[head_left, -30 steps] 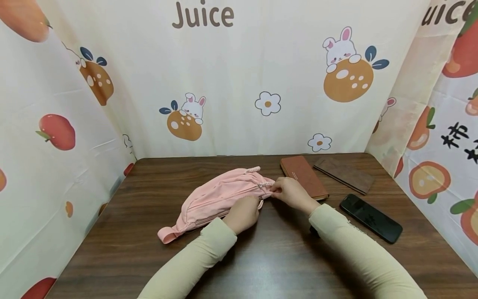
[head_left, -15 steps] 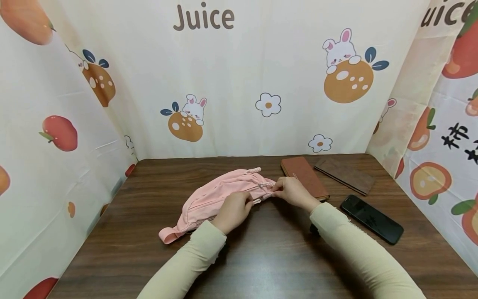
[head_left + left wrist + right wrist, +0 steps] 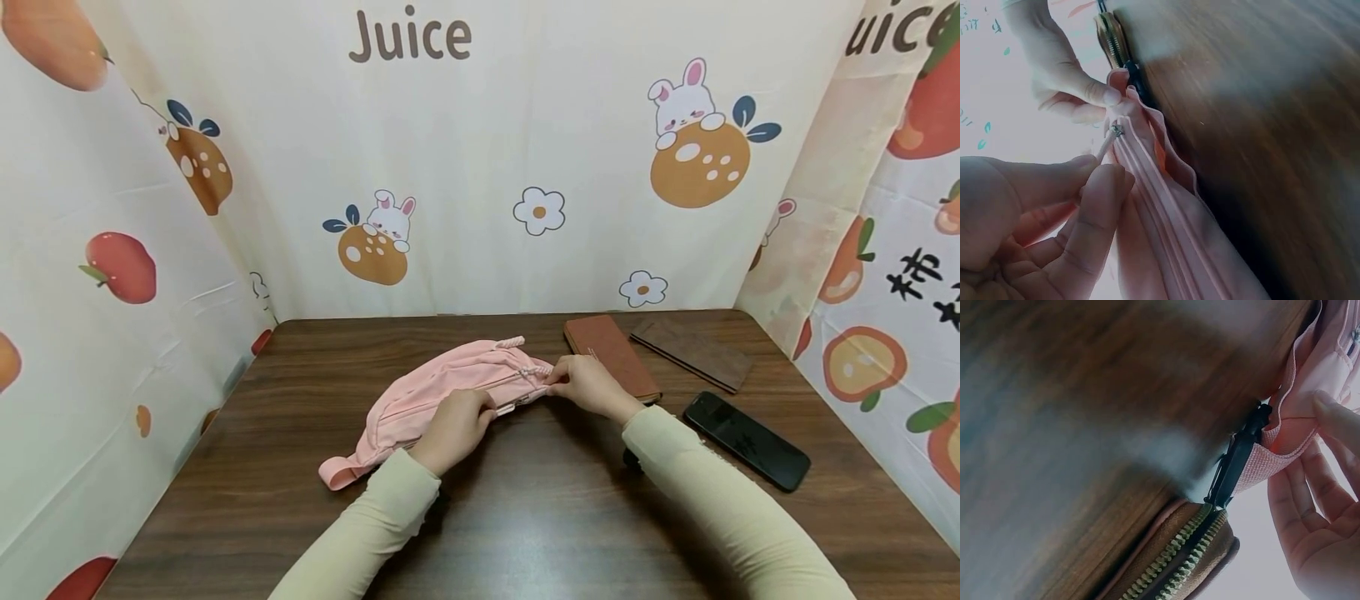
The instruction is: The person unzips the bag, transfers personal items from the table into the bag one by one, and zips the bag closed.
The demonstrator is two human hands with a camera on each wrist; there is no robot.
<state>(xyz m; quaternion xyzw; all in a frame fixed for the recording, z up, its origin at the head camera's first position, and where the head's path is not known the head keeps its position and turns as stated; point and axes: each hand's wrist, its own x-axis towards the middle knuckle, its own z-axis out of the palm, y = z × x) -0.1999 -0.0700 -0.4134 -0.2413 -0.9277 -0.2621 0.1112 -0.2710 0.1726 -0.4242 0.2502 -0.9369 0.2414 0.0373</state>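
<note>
A pink waist bag (image 3: 431, 387) lies slantwise on the table, its strap loop at the near left end. My left hand (image 3: 453, 429) is at the bag's front edge. Its thumb and index finger pinch a pale zipper pull (image 3: 1107, 145), joined to a small metal slider (image 3: 1117, 130) on the bag's zipper. My right hand (image 3: 588, 385) grips the bag's right end between thumb and fingers, close to a black buckle (image 3: 1241, 456) on the webbing. Fingers hide part of the bag's front in the head view.
Just beyond the right hand lies a reddish-brown zip wallet (image 3: 613, 354) with brass teeth. Behind it to the right is a dark brown flat wallet (image 3: 690, 352). A black phone (image 3: 746, 439) rests on the wooden table (image 3: 525, 533) at the right. Printed curtains surround the table.
My left hand has shifted left along the bag's front edge, and the pale pull shows farther left. The right hand keeps its place on the bag's right end.
</note>
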